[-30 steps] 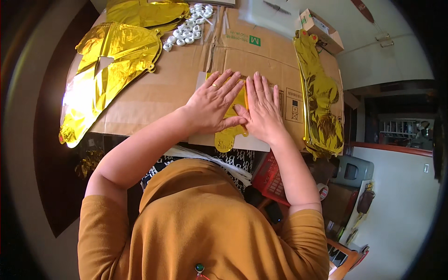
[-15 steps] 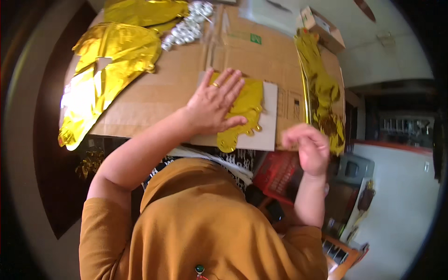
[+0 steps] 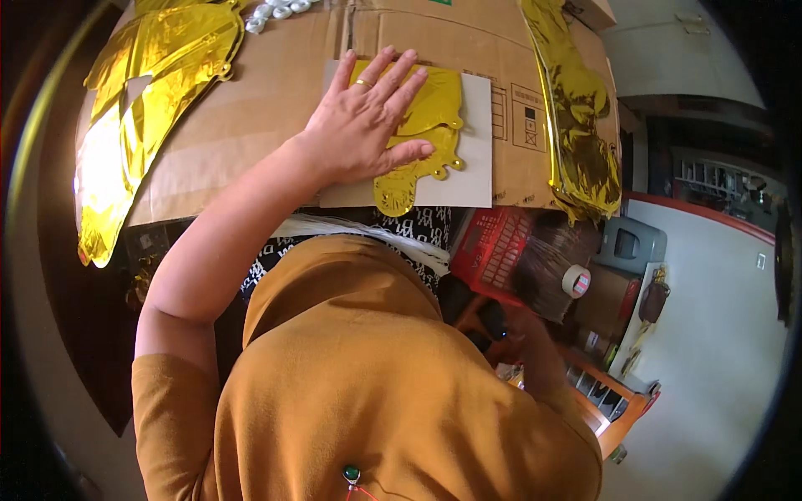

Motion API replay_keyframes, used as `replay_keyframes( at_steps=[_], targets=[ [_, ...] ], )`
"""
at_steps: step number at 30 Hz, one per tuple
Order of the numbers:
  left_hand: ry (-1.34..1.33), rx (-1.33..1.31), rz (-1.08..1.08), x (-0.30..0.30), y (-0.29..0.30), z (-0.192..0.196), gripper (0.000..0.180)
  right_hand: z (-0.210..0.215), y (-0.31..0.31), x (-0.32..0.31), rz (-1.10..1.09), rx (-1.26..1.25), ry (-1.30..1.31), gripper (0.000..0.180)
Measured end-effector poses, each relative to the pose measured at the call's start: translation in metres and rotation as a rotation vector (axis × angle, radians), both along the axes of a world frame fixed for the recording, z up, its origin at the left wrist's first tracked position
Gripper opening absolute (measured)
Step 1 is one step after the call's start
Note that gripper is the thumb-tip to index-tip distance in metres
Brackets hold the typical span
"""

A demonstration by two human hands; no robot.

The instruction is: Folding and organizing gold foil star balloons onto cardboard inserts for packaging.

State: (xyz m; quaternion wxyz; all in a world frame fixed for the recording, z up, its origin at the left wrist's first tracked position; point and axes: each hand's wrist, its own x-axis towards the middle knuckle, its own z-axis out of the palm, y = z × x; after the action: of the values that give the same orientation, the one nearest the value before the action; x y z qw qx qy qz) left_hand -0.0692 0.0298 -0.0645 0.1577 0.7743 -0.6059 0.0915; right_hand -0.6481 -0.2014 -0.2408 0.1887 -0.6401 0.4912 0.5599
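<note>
My left hand (image 3: 359, 121) lies flat with fingers spread, pressing on a folded gold foil balloon (image 3: 439, 100). Under the foil is a pale grey card (image 3: 478, 150), near the front edge of a cardboard-covered table (image 3: 259, 125). The foil's rounded, tabbed end hangs slightly over the card's near edge. My right hand (image 3: 525, 324) is down beside my body at the lower right, below table level, close to a wooden chair (image 3: 622, 422). It is dark and blurred there, so its fingers and anything in them cannot be made out.
A large gold foil balloon (image 3: 180, 67) covers the table's left side; more gold foil (image 3: 576, 108) lies along the right edge. Small white rings (image 3: 280, 10) sit at the back. Below the right front stand a red basket (image 3: 493, 250) and a tape roll (image 3: 576, 281). White strips (image 3: 359, 230) lie near my waist.
My right hand has dropped from beside the table's front right edge to low beside my body. My left hand still presses on the foil. The view has tilted lower.
</note>
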Motion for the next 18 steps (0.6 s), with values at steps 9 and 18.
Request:
replay_keyframes(
  at_steps=[9, 18],
  targets=[
    [-0.039, 0.041, 0.011, 0.004, -0.001, -0.001, 0.092, -0.092, 0.083, -0.046, 0.779, -0.075, -0.315, 0.030],
    [0.132, 0.238, -0.037, 0.001, -0.002, 0.021, 0.100, -0.069, 0.108, -0.070, -0.250, -0.052, 0.019, 0.036]
  ],
)
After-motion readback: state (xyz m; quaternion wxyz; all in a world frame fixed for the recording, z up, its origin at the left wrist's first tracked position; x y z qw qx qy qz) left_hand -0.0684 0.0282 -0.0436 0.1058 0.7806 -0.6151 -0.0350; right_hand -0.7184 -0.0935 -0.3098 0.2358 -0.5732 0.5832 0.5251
